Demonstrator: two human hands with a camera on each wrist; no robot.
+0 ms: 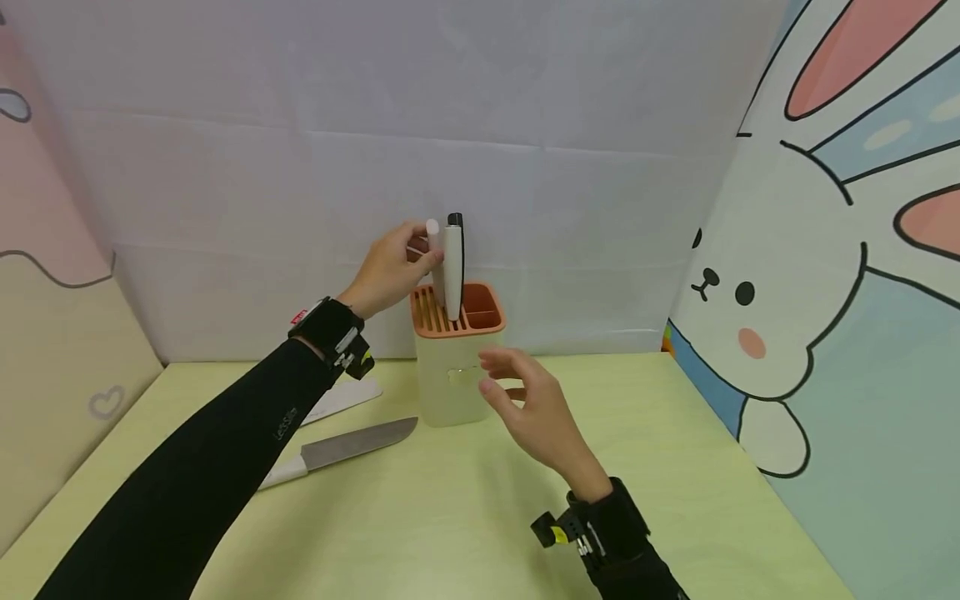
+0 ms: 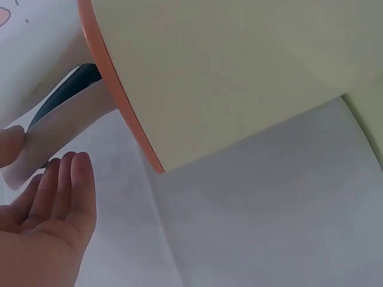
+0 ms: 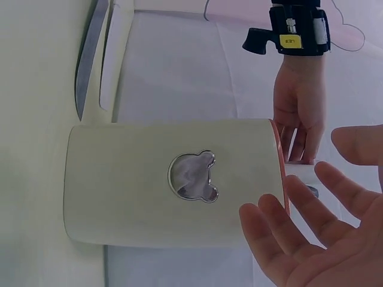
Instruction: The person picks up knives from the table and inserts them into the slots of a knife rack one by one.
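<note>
As the head view shows, one white handle (image 1: pixel 438 287) stands at the slats of the block (image 1: pixel 450 396), left hand (image 1: pixel 393 267) at its upper end: thumb in front, fingers bent behind. Risk: a slip of that high hold, letting the handle knock the second handle (image 1: pixel 453 271), white with black backing, just beside it. Further risk: a sideways pull tipping the block, with no hand bracing it. Right hand (image 1: pixel 536 408): loosely part-open, holding nothing, near the block. Also present: one knife (image 1: pixel 360 442), flat on the table (image 1: pixel 420 517), bare blade towards the block, a cut risk to a hand coming low; one white blade (image 1: pixel 345 400), partly covered by the left sleeve (image 1: pixel 225 467); one rabbit panel (image 1: pixel 780 317).

Left wrist view: handle between thumb and fingers, outer fingers loose; firmness cannot be told. Likely fault: the handle turning in so narrow a hold. In the way: a dark piece (image 2: pixel 66 89), close behind; the block's wall.

Right wrist view: block with bear-shaped window (image 3: pixel 191 176); right fingers spread before its orange rim, contact uncertain. Likely fault: a bump from these fingers, if swung inward.
</note>
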